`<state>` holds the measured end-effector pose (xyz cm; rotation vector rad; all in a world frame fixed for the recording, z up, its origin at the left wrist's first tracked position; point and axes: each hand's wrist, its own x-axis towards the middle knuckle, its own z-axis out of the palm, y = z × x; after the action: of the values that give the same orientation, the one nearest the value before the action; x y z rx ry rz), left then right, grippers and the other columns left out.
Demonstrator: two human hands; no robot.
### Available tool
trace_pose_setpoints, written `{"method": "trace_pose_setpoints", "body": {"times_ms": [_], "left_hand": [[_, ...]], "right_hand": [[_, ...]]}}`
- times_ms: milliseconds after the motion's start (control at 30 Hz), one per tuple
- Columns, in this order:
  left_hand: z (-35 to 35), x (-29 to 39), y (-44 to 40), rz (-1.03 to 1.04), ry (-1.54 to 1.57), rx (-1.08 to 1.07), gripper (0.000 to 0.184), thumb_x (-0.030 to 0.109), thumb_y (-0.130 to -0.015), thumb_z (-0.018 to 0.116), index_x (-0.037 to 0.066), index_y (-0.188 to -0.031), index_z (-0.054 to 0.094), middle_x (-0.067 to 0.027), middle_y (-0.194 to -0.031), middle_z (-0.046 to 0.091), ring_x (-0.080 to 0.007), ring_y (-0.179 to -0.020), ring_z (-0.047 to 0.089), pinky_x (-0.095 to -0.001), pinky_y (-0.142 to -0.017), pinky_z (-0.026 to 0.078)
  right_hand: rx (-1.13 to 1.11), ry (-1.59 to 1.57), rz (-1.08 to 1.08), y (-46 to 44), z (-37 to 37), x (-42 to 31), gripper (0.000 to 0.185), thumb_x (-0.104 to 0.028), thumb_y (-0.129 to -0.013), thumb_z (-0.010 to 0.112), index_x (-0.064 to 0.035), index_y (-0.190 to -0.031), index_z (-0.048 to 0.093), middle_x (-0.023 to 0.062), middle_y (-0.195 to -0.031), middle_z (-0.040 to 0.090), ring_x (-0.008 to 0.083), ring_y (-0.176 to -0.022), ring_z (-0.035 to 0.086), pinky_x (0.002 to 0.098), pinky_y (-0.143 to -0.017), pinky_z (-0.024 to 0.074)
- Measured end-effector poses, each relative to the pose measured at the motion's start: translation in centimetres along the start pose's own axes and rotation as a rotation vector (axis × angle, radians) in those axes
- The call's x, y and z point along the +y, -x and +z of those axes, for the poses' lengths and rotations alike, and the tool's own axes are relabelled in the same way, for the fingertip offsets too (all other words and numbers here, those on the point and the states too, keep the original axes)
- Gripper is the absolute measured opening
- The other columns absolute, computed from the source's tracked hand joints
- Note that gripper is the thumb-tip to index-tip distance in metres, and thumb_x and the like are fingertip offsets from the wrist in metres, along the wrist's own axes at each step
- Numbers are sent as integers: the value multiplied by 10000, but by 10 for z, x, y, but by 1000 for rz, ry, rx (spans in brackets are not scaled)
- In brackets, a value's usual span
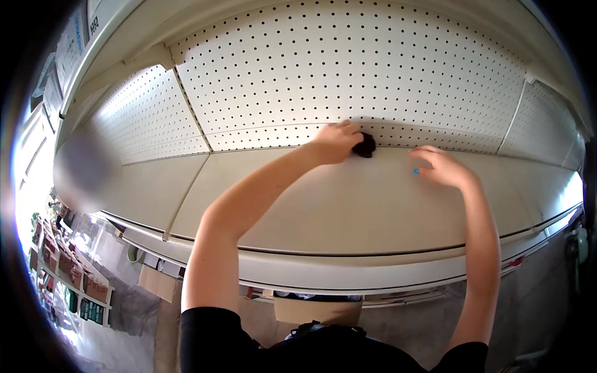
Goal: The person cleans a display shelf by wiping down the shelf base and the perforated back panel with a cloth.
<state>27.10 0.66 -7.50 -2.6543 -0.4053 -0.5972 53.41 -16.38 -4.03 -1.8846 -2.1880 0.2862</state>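
My left hand (337,143) reaches to the back of a cream-coloured shelf (298,205), with its fingers closed on a small dark bunched thing (365,147), perhaps cloth. That thing touches the shelf near the foot of the perforated back panel (348,68). To the right, my right hand (443,168) hovers over or rests on the shelf, fingers stretched and apart. A bright blue spot (416,171) shows at its thumb tip; whether it is a painted nail or a small object is unclear.
Below the shelf's front edge (348,273) stands an open cardboard box (317,309). Another carton (158,283) is on the floor at left, near a stocked rack (71,276). A blurred round patch (87,171) covers the left side. A shelf above curves over the top.
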Motion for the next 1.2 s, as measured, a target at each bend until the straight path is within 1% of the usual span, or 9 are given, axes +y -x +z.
{"method": "trace_pose_setpoints", "body": {"times_ms": [167,300,433,533,633,667,967,1100,1200], "left_hand": [[-25,-33,61,-46,-12,25,357,72,-712,661,120,-1063,616,-31,-1058,545,-229,-1038,520,-363,-790,510],[-46,-47,95,-205,27,-109,382,88,-723,676,143,-1096,610,-15,-1069,529,-212,-1043,513,-358,-809,507],[-57,-40,91,-332,53,-184,410,64,-706,687,147,-1101,613,-21,-1043,524,-213,-1033,508,-364,-850,486],[-61,-40,90,-362,117,-170,407,74,-697,672,148,-1093,617,-30,-1042,526,-219,-1020,513,-368,-850,474],[-78,-34,93,-383,209,-278,411,85,-680,655,148,-1085,621,-38,-1043,530,-228,-1010,521,-367,-844,460],[-82,-32,99,-329,202,-299,400,125,-718,631,160,-1116,600,-29,-1071,513,-216,-1027,518,-354,-827,463],[-138,55,139,75,669,-154,452,54,-568,714,56,-1011,630,-111,-979,570,-282,-880,577,-363,-773,501],[-130,59,143,55,671,-97,447,40,-572,715,68,-1011,638,-115,-1010,561,-286,-904,573,-364,-784,496],[-97,20,137,-2,407,-51,465,50,-605,731,84,-1053,609,-91,-1051,534,-275,-954,545,-388,-815,495]], "right_hand": [[20,-25,-11,-2,4,-4,436,-144,-872,614,-105,-1294,510,80,-1347,468,255,-1179,498,347,-974,435],[-52,5,15,-1,5,-16,436,-154,-874,609,-106,-1295,507,67,-1341,476,256,-1177,499,347,-971,438],[-51,66,-9,-3,6,-14,440,-221,-903,566,-126,-1325,484,41,-1358,467,250,-1158,525,370,-966,455],[-43,-49,13,-5,3,-7,433,-165,-881,600,-110,-1299,504,62,-1331,484,252,-1168,505,351,-976,434],[-75,2,74,-3,0,-7,438,-168,-880,603,-114,-1303,503,61,-1335,483,251,-1169,506,351,-978,432],[-72,3,62,-2,0,-7,440,-170,-881,604,-119,-1306,502,60,-1335,484,250,-1168,507,352,-977,434],[-75,-25,-45,-3,3,-14,436,-189,-900,586,-147,-1324,494,40,-1364,461,242,-1196,493,361,-986,437],[-28,13,-66,1,1,-20,433,-211,-905,564,-147,-1327,489,18,-1381,442,229,-1203,489,367,-986,444],[-37,37,-27,1,1,-20,432,-207,-904,563,-140,-1325,490,21,-1378,444,229,-1210,484,364,-994,437]]}}
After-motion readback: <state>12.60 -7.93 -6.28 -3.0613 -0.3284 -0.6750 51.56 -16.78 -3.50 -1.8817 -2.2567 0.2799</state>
